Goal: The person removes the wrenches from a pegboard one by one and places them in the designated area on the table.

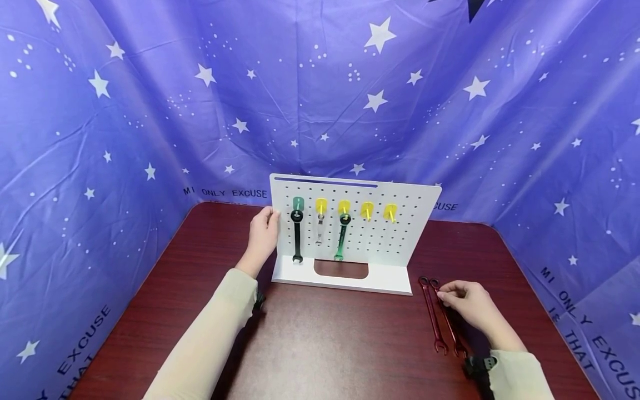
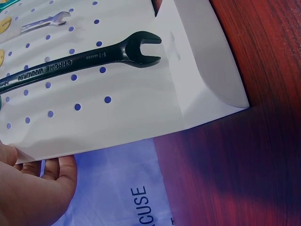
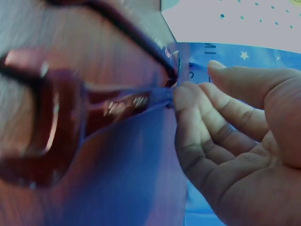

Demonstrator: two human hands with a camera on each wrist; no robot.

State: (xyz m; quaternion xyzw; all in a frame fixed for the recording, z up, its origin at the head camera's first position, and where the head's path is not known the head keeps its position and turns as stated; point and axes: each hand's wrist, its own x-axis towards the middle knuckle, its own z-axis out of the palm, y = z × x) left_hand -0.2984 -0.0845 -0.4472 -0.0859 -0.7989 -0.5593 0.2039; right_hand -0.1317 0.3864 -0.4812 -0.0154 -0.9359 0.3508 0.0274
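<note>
A white pegboard stand (image 1: 415,222) stands upright on the table. My left hand (image 1: 263,230) grips its left edge, fingers behind the panel in the left wrist view. Beside that hand hangs a black combination wrench (image 2: 70,62) on a teal hook (image 1: 298,203). Farther right hang a short silver wrench (image 1: 320,230) and a green wrench (image 1: 342,241), both from yellow hooks. To the right of the stand, my right hand (image 1: 470,303) pinches a red combination wrench (image 1: 448,323) near its ring end. A second red wrench (image 1: 431,311) lies just left of it.
Two more yellow hooks (image 1: 367,210) project from the panel's right half. The stand's base has a cutout in its middle. The dark red wooden table (image 1: 320,344) extends toward me, and a purple star-patterned cloth (image 1: 320,111) surrounds it at the back and sides.
</note>
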